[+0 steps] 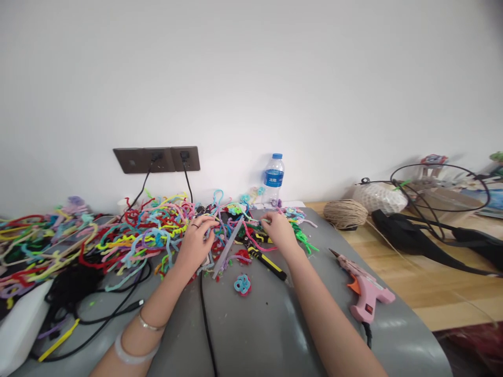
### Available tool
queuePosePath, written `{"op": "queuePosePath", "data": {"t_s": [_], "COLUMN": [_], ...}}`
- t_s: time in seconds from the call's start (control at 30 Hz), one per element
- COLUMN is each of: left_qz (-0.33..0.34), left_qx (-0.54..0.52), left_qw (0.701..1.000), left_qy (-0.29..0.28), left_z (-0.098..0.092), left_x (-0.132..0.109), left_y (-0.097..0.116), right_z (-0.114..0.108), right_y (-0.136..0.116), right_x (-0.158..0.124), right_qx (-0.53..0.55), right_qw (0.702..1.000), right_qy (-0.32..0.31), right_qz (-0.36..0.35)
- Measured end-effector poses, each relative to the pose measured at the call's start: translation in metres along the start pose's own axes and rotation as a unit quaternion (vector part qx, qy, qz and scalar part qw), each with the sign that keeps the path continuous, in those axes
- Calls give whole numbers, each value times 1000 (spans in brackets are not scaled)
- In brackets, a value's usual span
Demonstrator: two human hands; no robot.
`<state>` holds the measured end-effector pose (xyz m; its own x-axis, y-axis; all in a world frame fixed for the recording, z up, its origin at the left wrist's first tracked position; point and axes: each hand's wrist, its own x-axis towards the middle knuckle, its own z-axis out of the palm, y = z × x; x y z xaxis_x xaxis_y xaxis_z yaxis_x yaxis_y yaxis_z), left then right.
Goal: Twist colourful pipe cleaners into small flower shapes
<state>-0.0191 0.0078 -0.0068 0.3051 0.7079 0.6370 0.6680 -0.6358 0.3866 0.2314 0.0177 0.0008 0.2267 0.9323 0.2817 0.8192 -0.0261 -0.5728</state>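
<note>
Legible text: none resolving. Water bottle (273, 179) is showing a blue label with white characters, possibly a brand mark, too small to read. No other markings are registering.

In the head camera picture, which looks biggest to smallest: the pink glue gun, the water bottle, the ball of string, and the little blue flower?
1. Pink plastic glue gun, though it lies nearest the camera.
2. Round ball of tan twine and clear plastic water bottle: too alike to rank.
3. Small blue pipe-cleaner flower.

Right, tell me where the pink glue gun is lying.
In the head view, the pink plastic glue gun lies on the grey table at the right, nozzle pointing up-left, right of the right hand and below the ball of tan twine.
</note>
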Motion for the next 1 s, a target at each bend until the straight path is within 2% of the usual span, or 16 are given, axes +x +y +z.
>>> {"op": "queuePosePath", "data": {"t_s": [0.1,0.2,0.33,0.4,0.43,0.5,0.57,0.63,0.73,0.83,0.9,1.0], "left_qz": [-8,-21,-30,-28,-26,-27,-33,-40,-45,-50,-60,-95], "left_qx": [-17,-31,-52,-49,-44,-37,-38,-46,-57,-69,-82,-129], "left_qw": [1000,999,998,997,997,996,993,991,991,990,987,981], "left_qy": [-13,-22,-34,-48,-57,-81,-104,-119,-117,-115,-122,-111], "left_z": [-1,-2,0,2,3,6,8,10,11,9,8,9], "left_x": [0,0,-1,-2,-3,-5,-7,-9,-10,-11,-10,-10], "left_y": [4,9,13,13,12,10,7,6,6,11,14,15], "right_z": [-13,-34,-58,-65,-68,-74,-80,-88,-101,-110,-112,-109], "right_y": [-5,-14,-31,-40,-44,-52,-59,-66,-72,-77,-80,-85], "right_x": [-2,-2,-10,-16,-19,-23,-27,-31,-39,-47,-52,-59], "right_qx": [25,155,363,459,505,560,584,592,590,594,597,590], "right_qw": [999,976,899,846,820,796,787,779,757,740,744,766], "right_qy": [36,151,214,238,234,197,155,146,226,260,244,188], "right_qz": [-3,-22,-120,-131,-130,-122,-126,-143,-166,-180,-176,-172]}}
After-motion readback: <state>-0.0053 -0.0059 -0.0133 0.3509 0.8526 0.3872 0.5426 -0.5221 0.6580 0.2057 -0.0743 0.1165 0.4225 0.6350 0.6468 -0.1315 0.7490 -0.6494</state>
